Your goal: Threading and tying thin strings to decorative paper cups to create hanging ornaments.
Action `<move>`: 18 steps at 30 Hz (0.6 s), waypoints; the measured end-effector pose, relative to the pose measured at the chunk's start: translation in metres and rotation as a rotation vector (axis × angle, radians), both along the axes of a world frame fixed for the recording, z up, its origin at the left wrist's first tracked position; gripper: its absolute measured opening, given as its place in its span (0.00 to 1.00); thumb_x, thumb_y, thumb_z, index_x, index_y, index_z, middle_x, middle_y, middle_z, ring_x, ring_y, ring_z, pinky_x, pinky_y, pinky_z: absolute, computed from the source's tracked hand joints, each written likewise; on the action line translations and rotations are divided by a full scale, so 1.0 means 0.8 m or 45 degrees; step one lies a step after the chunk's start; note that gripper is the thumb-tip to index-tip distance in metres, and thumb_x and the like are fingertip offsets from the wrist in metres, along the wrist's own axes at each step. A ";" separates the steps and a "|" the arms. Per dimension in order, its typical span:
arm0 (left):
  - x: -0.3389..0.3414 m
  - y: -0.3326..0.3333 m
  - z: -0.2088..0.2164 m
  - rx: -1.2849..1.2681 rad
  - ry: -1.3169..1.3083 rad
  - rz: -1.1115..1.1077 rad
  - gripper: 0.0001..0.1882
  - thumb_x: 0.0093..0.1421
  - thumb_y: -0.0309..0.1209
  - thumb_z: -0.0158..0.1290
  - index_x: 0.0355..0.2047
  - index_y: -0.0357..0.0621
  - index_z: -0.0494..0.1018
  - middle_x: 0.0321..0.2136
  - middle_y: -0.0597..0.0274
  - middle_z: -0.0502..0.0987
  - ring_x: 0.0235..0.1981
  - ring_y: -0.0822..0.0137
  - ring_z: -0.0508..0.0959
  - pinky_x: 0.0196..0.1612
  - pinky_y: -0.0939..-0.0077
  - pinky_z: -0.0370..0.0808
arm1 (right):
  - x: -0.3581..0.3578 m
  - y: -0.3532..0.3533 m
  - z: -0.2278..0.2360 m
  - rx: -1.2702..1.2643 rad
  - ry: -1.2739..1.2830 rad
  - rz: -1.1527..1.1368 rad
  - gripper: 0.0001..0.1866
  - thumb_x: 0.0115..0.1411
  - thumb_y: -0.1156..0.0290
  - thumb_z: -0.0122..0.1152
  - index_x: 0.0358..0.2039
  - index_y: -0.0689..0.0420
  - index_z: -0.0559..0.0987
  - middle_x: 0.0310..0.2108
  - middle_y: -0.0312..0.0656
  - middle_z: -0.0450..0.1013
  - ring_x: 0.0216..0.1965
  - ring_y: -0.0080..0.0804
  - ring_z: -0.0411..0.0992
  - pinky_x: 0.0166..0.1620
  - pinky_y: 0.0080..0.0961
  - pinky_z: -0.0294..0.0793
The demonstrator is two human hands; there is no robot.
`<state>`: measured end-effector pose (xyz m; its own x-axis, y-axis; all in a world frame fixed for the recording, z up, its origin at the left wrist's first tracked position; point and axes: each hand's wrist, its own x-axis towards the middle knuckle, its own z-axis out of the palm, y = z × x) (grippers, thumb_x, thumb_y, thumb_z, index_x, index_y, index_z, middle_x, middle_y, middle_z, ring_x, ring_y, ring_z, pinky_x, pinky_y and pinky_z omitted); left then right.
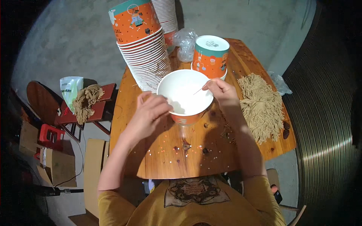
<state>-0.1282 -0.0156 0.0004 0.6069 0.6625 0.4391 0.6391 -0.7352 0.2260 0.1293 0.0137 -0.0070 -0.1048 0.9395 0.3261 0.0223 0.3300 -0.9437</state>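
Note:
A white-lined paper bucket with an orange outside stands upright on the wooden table, its mouth facing me. My left hand is closed at the bucket's near left rim, fingers curled against the edge. Over the right rim, my right hand pinches a thin, needle-like piece that points down into the bucket. Its exact kind is too small to make out. To the right of my right forearm lies a heap of beige cords.
Behind the left hand rises a tall leaning stack of nested buckets, cord strands hanging on its side. An upside-down bucket and a clear plastic bag stand farther back. Small pale bits dot the near tabletop. A stool holds more cord.

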 end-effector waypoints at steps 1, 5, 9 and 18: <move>-0.007 0.005 0.001 0.017 -0.004 0.007 0.10 0.53 0.21 0.52 0.36 0.46 0.73 0.36 0.62 0.71 0.49 0.63 0.69 0.58 0.60 0.53 | 0.009 -0.002 0.001 -0.112 0.024 0.087 0.12 0.65 0.66 0.49 0.35 0.61 0.75 0.25 0.30 0.68 0.26 0.14 0.63 0.32 0.13 0.63; -0.044 0.024 -0.007 0.073 -0.050 0.085 0.10 0.52 0.19 0.53 0.34 0.46 0.73 0.44 0.65 0.71 0.55 0.60 0.64 0.57 0.62 0.54 | 0.057 0.009 -0.002 -0.276 0.478 0.299 0.10 0.64 0.67 0.49 0.42 0.58 0.72 0.18 0.28 0.59 0.13 0.10 0.51 0.14 0.12 0.50; -0.061 0.033 -0.011 -0.006 -0.121 0.210 0.05 0.54 0.23 0.53 0.32 0.44 0.73 0.49 0.63 0.69 0.55 0.59 0.63 0.56 0.66 0.55 | 0.086 0.006 0.003 -0.212 1.032 0.461 0.12 0.65 0.68 0.46 0.48 0.55 0.68 0.26 0.34 0.67 0.20 0.17 0.64 0.17 0.11 0.61; -0.015 -0.008 0.012 -0.038 -0.261 0.224 0.11 0.57 0.22 0.49 0.41 0.44 0.71 0.49 0.56 0.69 0.54 0.56 0.66 0.57 0.64 0.59 | 0.137 -0.005 -0.029 -0.094 1.378 0.644 0.18 0.68 0.66 0.38 0.55 0.59 0.64 0.49 0.44 0.70 0.44 0.32 0.73 0.40 0.25 0.76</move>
<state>-0.1403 -0.0222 0.0100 0.3818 0.7643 0.5196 0.6952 -0.6080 0.3835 0.2393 0.0094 -0.0304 -0.1721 0.8911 0.4200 -0.9121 0.0169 -0.4097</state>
